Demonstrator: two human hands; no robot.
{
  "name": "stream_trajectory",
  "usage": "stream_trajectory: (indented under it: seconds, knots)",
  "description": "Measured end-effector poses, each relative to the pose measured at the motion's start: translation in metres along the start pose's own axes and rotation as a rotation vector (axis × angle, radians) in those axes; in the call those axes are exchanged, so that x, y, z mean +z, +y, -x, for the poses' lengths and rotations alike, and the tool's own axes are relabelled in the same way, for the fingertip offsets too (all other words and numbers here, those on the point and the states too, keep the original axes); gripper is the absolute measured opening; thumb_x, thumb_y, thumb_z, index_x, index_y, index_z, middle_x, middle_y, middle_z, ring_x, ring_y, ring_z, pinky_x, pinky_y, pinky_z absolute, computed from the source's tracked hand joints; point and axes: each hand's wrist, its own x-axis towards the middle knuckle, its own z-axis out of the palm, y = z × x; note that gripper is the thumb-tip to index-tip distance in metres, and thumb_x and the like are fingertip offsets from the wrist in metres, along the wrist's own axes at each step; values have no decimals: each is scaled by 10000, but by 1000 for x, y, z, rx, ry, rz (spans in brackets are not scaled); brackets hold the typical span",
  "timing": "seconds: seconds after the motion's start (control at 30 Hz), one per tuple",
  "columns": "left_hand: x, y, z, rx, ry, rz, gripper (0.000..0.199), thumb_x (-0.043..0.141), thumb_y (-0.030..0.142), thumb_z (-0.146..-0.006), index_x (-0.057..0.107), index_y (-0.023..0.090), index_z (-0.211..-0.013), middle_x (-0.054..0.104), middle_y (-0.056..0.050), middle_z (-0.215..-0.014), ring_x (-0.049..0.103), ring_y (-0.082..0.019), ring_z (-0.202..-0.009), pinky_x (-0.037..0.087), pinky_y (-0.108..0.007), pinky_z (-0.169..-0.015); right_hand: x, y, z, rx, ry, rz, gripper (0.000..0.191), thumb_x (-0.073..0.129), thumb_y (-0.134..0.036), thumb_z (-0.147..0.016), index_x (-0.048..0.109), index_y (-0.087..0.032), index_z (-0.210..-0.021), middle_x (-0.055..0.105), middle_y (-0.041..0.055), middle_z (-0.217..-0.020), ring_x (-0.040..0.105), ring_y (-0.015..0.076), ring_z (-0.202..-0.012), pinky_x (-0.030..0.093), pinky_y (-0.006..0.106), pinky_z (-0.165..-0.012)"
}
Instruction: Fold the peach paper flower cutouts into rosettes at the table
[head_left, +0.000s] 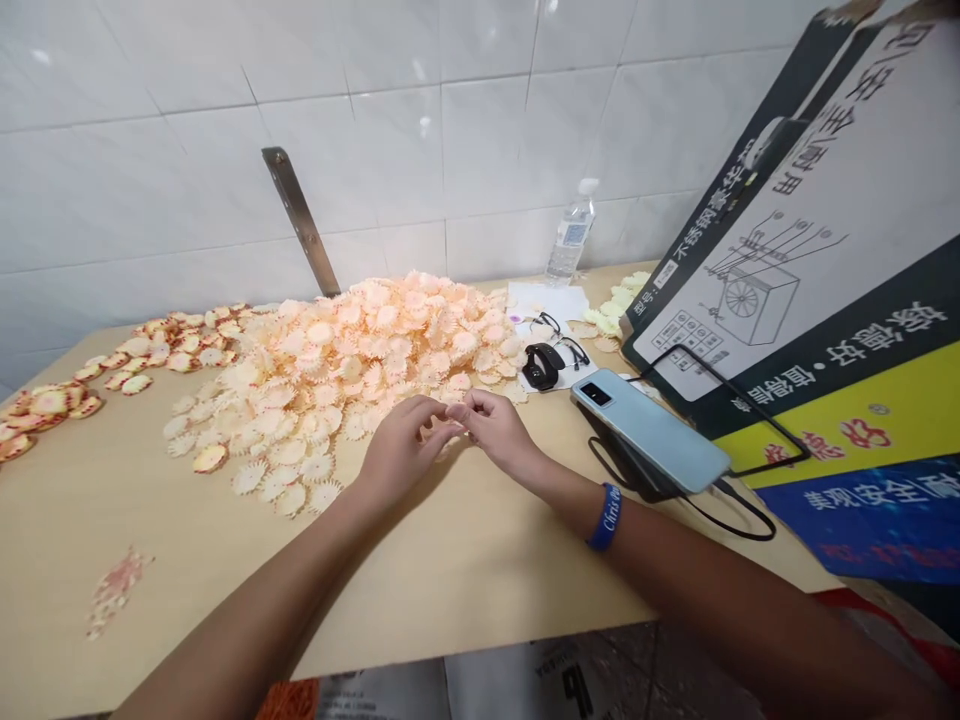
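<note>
My left hand (pixel 401 445) and my right hand (pixel 496 430) meet over the near edge of a large heap of thin peach-coloured discs with jagged rims (pixel 397 330). The fingertips of both are pinched together and touch each other. A pale bit shows below the fingers, but most of what they hold is hidden. A blue wristband (pixel 606 517) circles my right wrist. Paler cream discs (pixel 292 470) spread from the heap toward the left, close to my left hand.
Red-edged discs (pixel 184 345) lie at the left, small red-white scraps (pixel 116 590) nearer. To the right are a black watch (pixel 541 367), glasses (pixel 574 350), a light-blue phone (pixel 649 425) with cable and a printed box (pixel 795 280). A bottle (pixel 571 235) and metal strip (pixel 300 220) stand by the wall.
</note>
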Motion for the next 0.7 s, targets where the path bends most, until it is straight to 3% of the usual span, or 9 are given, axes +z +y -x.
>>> stream_trajectory:
  seconds: [0.13,0.3,0.43,0.53,0.7]
  knots:
    - [-3,-5,-3,-153,8,115,189,589,323,-845,666,185,-741,657,-14,-725,551,-123,-632,424,-248,-593,-2,-1,0,20,-123,-19,412,649,-577,-772,508,-200,-685,455,-49,-570,395,98,-504,297,235,-472]
    - [-13,-9,-6,-286,38,280,240,563,346,-845,631,163,-706,634,-5,-703,563,-133,-670,429,-241,-617,-2,-4,0,14,-137,30,347,621,-505,-813,502,-198,-702,493,-40,-602,412,97,-525,320,238,-501]
    - [-11,-7,-4,-287,-61,332,281,503,374,-877,628,156,-751,611,-6,-708,552,-129,-665,432,-237,-619,-1,-1,0,-4,-124,75,309,587,-450,-841,481,-200,-692,455,-47,-601,387,99,-537,301,239,-509]
    - [-7,-5,-2,-245,-131,269,274,566,418,-845,654,160,-815,623,-12,-738,547,-127,-653,420,-231,-586,0,1,0,-14,-92,112,292,579,-423,-843,485,-197,-684,438,-45,-616,387,102,-559,299,239,-524]
    - [-9,-7,-5,-328,-73,320,259,583,384,-817,684,155,-753,655,-30,-744,570,-138,-681,434,-234,-608,-3,-2,1,-6,-89,132,293,565,-418,-855,506,-193,-677,446,-42,-600,386,101,-550,293,240,-516]
